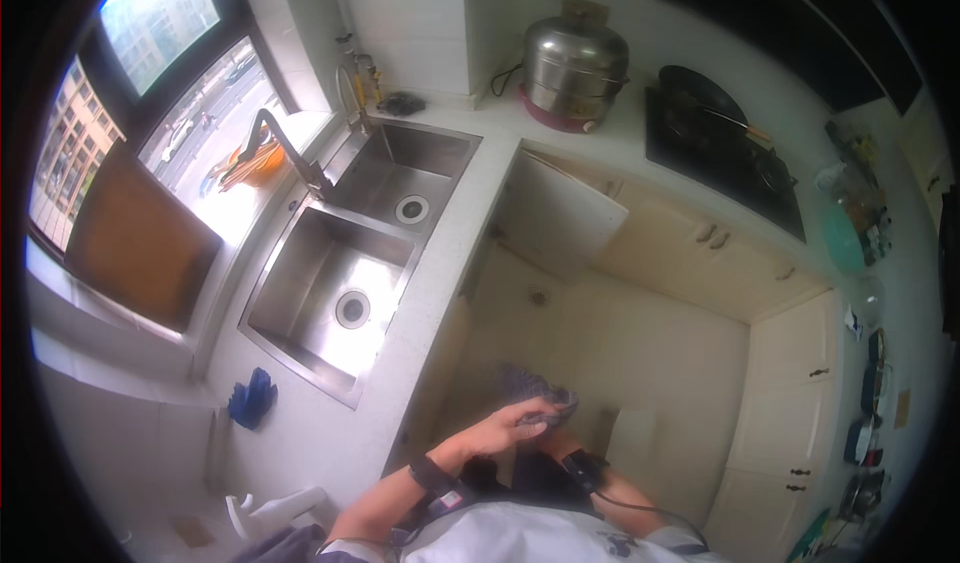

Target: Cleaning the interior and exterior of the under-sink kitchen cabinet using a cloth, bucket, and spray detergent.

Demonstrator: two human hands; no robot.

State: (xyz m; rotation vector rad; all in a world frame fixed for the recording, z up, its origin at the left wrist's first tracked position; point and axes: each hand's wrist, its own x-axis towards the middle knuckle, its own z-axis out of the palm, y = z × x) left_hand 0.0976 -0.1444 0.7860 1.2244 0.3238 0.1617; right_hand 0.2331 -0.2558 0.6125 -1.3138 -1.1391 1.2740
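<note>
A bunched grey cloth (pixel 538 386) is held between my hands in front of my body, above the floor. My left hand (pixel 517 422) lies over its near side, thumb and fingers gripping the fabric. Close against it, my right hand (pixel 556 441) grips the cloth from the right; its fingers are mostly hidden behind the cloth and my left hand. Dark bands with a cable circle both wrists. To the left, the two-basin stainless steel sink (pixel 409 259) is set into the white countertop (pixel 405 345).
A cabinet door (pixel 559 214) stands open below the counter corner. A blue crumpled cloth (pixel 253 398) lies left of the sink. The swivel faucet (pixel 289 150) rises behind the basins. Farther off are a steel steamer (pixel 576 71) and a black gas cooktop (pixel 720 161) with a wok (pixel 701 90).
</note>
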